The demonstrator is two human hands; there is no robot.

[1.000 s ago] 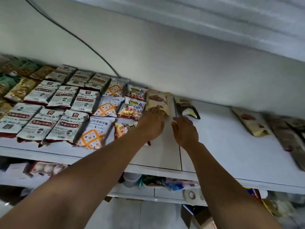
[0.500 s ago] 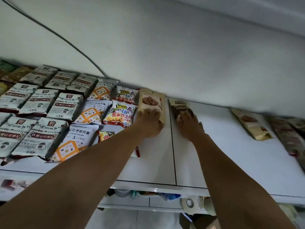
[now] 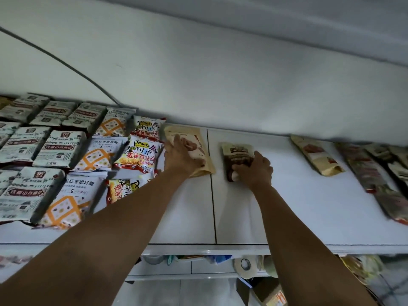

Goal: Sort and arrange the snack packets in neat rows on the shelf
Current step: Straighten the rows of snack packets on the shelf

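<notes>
Rows of snack packets (image 3: pixel 59 149) lie flat on the left part of the white shelf (image 3: pixel 309 217). Right of the yellow chip packets (image 3: pixel 141 155) lies a tan pouch (image 3: pixel 194 140). My left hand (image 3: pixel 180 157) lies flat on it, fingers stretched toward the wall. A dark brown pouch (image 3: pixel 237 153) lies just beyond the shelf seam. My right hand (image 3: pixel 255 171) covers its near end, with the fingers curled round its lower edge.
Another tan pouch (image 3: pixel 315 155) and several dark pouches (image 3: pixel 375 173) lie loosely at the right end of the shelf. A cable (image 3: pixel 66 65) runs down the wall behind. Below the shelf sit a tape roll (image 3: pixel 245 265) and a cardboard box (image 3: pixel 271 294).
My right hand reached forward onto the dark brown pouch and now grips its near end. My left hand slid further up the tan pouch. The camera moved closer and rightward.
</notes>
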